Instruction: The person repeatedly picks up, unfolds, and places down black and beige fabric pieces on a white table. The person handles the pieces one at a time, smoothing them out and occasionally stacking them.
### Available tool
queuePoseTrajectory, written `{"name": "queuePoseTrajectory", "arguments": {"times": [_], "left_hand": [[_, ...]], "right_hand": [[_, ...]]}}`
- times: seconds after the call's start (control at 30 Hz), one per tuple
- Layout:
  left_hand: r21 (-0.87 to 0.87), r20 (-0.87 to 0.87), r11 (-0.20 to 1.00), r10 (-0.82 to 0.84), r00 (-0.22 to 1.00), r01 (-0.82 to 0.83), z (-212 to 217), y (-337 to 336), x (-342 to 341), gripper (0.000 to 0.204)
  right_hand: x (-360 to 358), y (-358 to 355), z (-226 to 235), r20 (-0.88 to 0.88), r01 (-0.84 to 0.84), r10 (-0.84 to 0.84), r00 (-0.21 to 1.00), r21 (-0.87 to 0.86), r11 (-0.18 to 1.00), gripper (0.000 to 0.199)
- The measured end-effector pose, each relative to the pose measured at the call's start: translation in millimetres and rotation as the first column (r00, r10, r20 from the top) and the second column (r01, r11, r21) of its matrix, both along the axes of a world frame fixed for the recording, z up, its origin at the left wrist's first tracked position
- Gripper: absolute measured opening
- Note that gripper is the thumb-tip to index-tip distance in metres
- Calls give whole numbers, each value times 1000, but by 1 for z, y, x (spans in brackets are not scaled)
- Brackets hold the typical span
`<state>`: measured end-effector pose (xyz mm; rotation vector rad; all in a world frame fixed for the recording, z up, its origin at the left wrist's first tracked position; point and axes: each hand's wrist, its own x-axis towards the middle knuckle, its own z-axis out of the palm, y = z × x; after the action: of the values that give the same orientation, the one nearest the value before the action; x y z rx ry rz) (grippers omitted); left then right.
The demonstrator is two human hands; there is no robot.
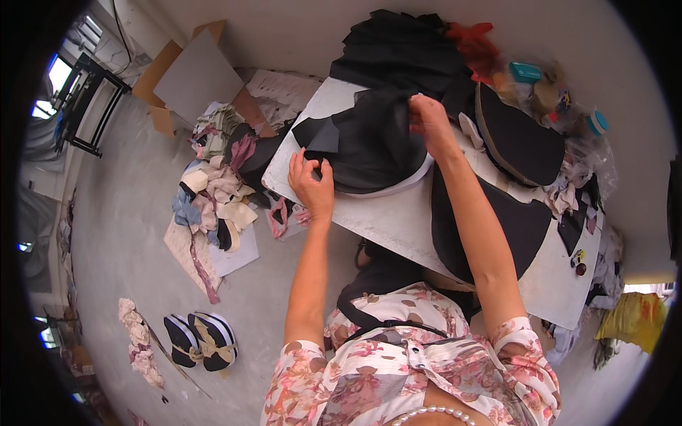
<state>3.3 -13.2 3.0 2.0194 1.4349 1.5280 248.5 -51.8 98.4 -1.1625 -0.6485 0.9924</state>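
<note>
A sheet of thin black fabric (376, 145) lies draped over a curved, white-edged padded piece (398, 186) on the white table (376, 220). My right hand (430, 126) pinches the fabric's far right side and lifts it into folds. At the left edge of the same fabric is my left hand (313, 184), its fingers curled and their tips on the cloth. A small dark grey flap (323, 136) lies on the fabric beside the left fingertips. Under my right forearm rests a large black curved panel (490, 231).
More black cloth (398, 57) is heaped at the table's back. At right are a black shaped pad (522, 138), plastic bags and a teal box (525, 72). Fabric scraps (213, 192) and a cardboard box (195, 78) are on the floor at left, with tied black pads (202, 341) nearer.
</note>
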Motion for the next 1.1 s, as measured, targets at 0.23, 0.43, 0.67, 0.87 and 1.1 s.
{"name": "queuePoseTrajectory", "arguments": {"times": [0.23,0.43,0.67,0.87,1.1], "left_hand": [[-105,63,994,-10,998,16,-10,8,0,16],[-68,172,996,69,983,-57,2,12,-1,24],[-112,784,387,-532,321,915,122,-106,80,33],[-85,993,-315,-105,54,945,122,-156,131,88],[331,914,-161,301,-273,930,104,-114,118,71]], "right_hand": [[132,-53,36,-449,41,165,878,413,910,23],[151,-111,89,-402,70,203,893,569,819,26],[86,-171,127,218,-68,5,976,284,956,13],[36,-192,116,783,-175,-34,621,181,968,9],[24,-218,88,949,-182,-116,293,174,968,10]]}}
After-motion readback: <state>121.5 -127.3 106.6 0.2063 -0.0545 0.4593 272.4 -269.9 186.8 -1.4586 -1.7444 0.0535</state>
